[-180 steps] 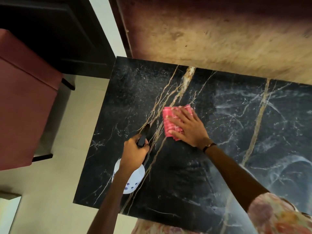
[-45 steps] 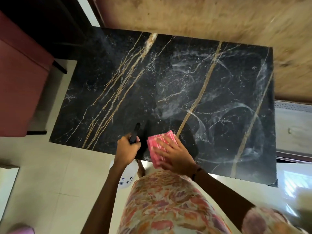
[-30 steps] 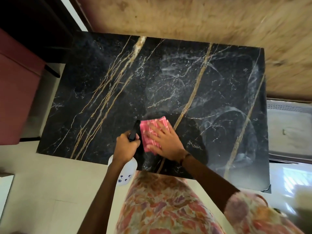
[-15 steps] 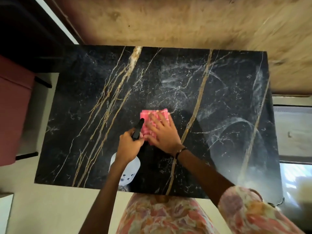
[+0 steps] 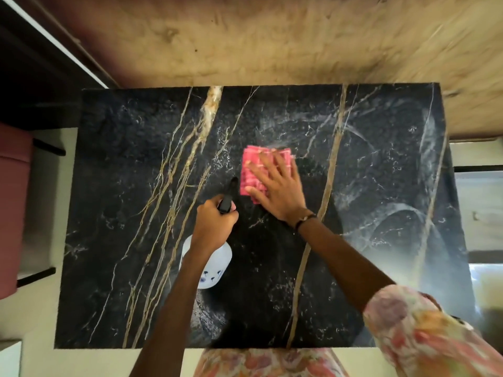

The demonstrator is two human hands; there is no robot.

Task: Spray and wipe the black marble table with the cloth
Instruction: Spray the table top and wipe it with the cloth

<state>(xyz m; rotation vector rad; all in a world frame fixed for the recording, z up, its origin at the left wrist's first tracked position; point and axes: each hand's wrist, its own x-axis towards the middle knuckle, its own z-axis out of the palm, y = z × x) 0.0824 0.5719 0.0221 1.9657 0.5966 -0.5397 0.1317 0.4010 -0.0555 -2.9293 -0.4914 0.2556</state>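
The black marble counter (image 5: 114,186) is filling most of the view, its near edge running along the bottom of the picture and its far edge meeting a tan, mottled wall (image 5: 272,42).

The right hand (image 5: 277,191) is lying flat and open, fingers spread, pressing on a folded pink cloth (image 5: 251,161). The cloth is sitting on the counter's central area, toward the far half, just left of a long gold vein (image 5: 330,170). A dark band (image 5: 304,220) is showing on the right wrist.

The left hand (image 5: 215,227) is closing in a fist around the black trigger head (image 5: 228,197) of a spray bottle. The bottle's white body (image 5: 215,270) is showing below the wrist, above the counter surface; whether it is touching the counter cannot be told. The nozzle is pointing toward the far side, just beside the cloth's left edge.

Compared with half a second ago, the cloth and right hand are lying further from the near edge and a little to the right, and the gap between the two hands is now wider. Against one and a half seconds ago, when the cloth was at the near edge, it is now well inside the counter. Pale wipe smears (image 5: 386,213) are showing on the right portion.

A floral sleeve (image 5: 424,330) is covering the right upper arm. A reddish seat (image 5: 13,213) is standing at the left.
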